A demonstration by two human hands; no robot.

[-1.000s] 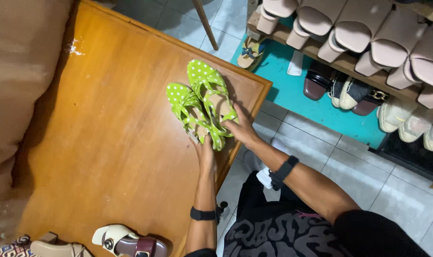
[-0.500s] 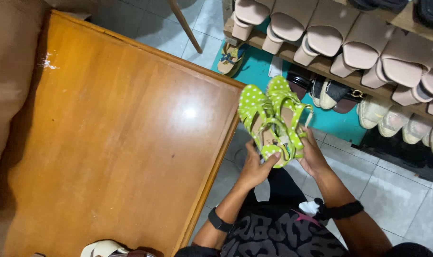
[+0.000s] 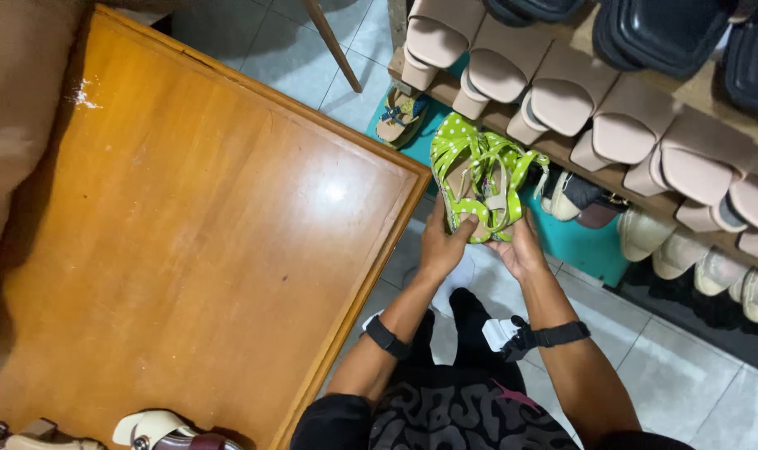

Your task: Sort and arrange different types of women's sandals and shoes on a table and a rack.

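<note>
1. A big wooden table (image 3: 187, 250) is filling the left side of the view. Its top is orange-brown and shiny, with a bright spot of light on it.
2. A long shoe rack (image 3: 646, 204) is running across the top right. It is sitting just past the table's right corner.
3. Rows of pale pink shoes (image 3: 562, 100) are sitting on the rack's shelf, heels pointing out. Some black shoes (image 3: 646, 33) are lying above them.
4. More shoes are sitting under the shelf, on a teal mat (image 3: 579, 246). One brown and blue sandal (image 3: 398, 117) is lying at the mat's left end.
5. The person is bending over a grey tiled floor (image 3: 662, 367), with both arms reaching out in front.
6. A pair of green sandals (image 3: 479, 179) with white dots is being held up in the air. The pair is hanging just beside the table's corner, in front of the rack.
7. The left hand (image 3: 439, 250) is gripping the near end of the green sandals, with its thumb pressing on top.
8. The right hand (image 3: 521, 250) is gripping the same end from the other side. Both hands are close together, nearly touching.
9. A black band is wrapping each wrist. The right one is carrying a small white thing (image 3: 500, 335).
10. A cream and dark red shoe (image 3: 158, 429) is peeking in at the table's bottom edge.
</note>
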